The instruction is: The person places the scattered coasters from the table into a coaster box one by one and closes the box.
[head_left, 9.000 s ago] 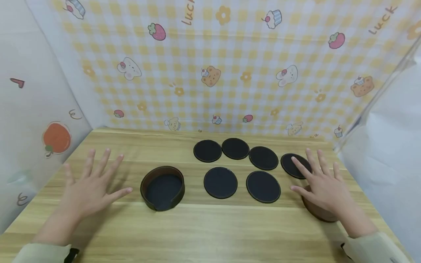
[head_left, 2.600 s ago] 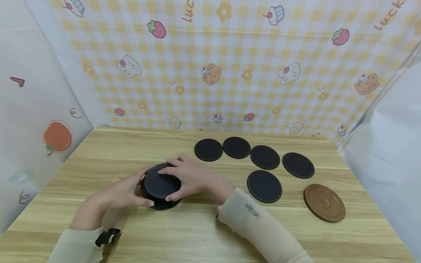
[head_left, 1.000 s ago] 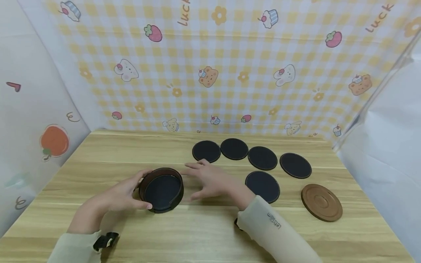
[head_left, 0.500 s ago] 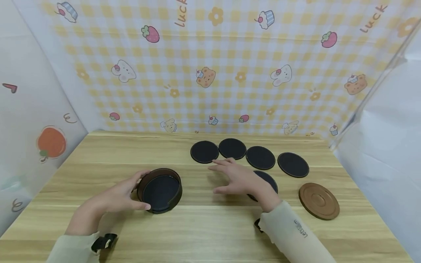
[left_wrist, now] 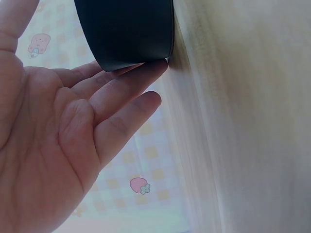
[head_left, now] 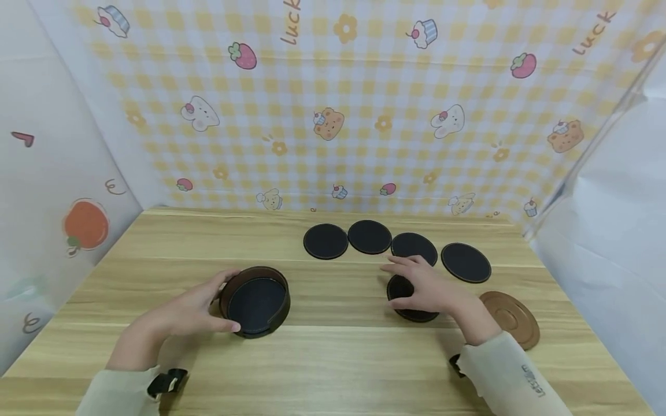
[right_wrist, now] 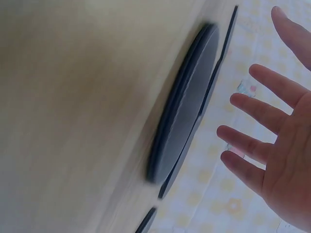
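My left hand (head_left: 189, 309) cups the left side of a round dark coaster holder (head_left: 282, 315), thumb at its front and fingers behind. In the left wrist view its fingertips touch the base of the holder (left_wrist: 129, 34). A black coaster lies flat inside. My right hand (head_left: 434, 292) hovers over a round black coaster (head_left: 399, 287) with stitched edging, partly covering it. Seen from the right wrist, the fingers of that hand (right_wrist: 286, 145) are spread and apart from the coaster (right_wrist: 192, 104).
Behind stand several more black coasters in a row, among them a left one (head_left: 325, 241) and a right one (head_left: 466, 263). A brown grooved disc (head_left: 515, 323) lies at the right, partly behind the right forearm. A checked cloth (head_left: 291, 104) closes off the back.
The right hand lowered a coaster into the holder, let go, then moved right to above another coaster. The left hand, earlier spread at the left, has stayed at the holder since.
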The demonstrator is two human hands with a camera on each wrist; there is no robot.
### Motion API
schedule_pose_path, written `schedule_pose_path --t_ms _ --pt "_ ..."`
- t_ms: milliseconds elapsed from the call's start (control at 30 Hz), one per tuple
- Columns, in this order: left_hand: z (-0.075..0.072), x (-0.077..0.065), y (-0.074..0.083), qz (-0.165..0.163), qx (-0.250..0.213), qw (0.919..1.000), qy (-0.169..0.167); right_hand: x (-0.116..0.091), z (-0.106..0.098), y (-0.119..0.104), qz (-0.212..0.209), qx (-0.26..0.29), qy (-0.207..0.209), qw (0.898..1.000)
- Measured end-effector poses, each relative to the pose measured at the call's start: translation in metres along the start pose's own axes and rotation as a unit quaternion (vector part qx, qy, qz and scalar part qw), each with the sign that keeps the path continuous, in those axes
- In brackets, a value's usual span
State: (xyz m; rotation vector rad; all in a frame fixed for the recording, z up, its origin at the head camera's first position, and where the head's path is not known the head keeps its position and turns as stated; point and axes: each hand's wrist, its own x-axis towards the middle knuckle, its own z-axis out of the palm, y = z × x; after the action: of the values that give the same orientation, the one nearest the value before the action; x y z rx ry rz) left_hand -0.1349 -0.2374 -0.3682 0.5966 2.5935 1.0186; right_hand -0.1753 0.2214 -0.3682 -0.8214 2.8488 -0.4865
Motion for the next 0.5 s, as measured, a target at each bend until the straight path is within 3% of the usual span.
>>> schedule_pose_path --t_ms 233,500 --pt "0.0 0.0 0.001 -0.006 -0.004 1.0 -0.002 -0.011 -0.002 0.021 0.003 0.003 -0.025 1.0" --pt "0.0 0.0 0.002 -0.014 0.001 0.9999 -0.004 -0.017 -0.006 0.025 0.023 0.002 -0.063 0.998"
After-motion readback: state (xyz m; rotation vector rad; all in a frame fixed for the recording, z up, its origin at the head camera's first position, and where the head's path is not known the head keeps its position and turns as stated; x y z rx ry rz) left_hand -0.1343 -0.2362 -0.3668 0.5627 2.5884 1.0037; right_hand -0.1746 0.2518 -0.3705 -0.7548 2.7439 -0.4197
